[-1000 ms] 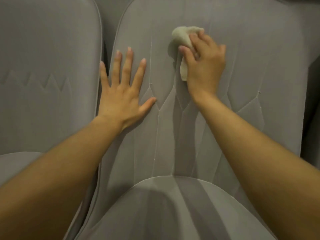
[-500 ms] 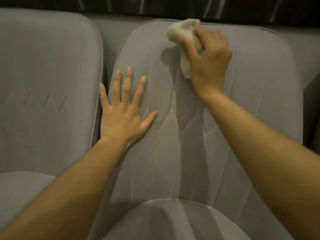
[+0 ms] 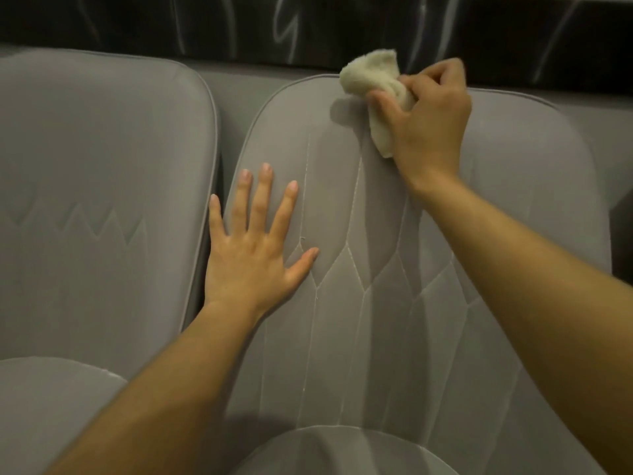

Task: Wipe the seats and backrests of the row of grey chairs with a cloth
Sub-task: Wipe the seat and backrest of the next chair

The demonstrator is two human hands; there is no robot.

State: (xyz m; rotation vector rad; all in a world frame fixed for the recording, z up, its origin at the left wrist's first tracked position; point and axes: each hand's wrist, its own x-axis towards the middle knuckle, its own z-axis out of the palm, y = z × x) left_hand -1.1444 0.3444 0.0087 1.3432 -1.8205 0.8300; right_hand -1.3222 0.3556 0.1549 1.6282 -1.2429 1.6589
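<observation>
Cream terry cloth (image 3: 371, 77), bunched into a wad, sat at the very top edge of the middle grey quilted fabric backrest (image 3: 329, 186), part of it poking above the rim and a tail hanging below the palm. The right hand (image 3: 428, 121) gripped it, fingers and thumb curled round the wad. From that, the likeliest trouble was the wad riding over the rim and dropping behind the chair, as so little of it was bearing on the fabric. A wad like that would also touch only a small patch, so the pale stitched seams (image 3: 354, 200) and the outer shoulders of the backrest might be skipped. The left hand (image 3: 253, 255) lay flat and wide, fingers spread, pressed on the backrest's left side just beside the neighbouring grey zigzag-embossed backrest (image 3: 102, 149); the fabric under it could go unwiped unless it shifted. The rounded grey seat cushion (image 3: 342, 450) below and the glossy dark wall (image 3: 205, 22) behind lay apart from both hands
</observation>
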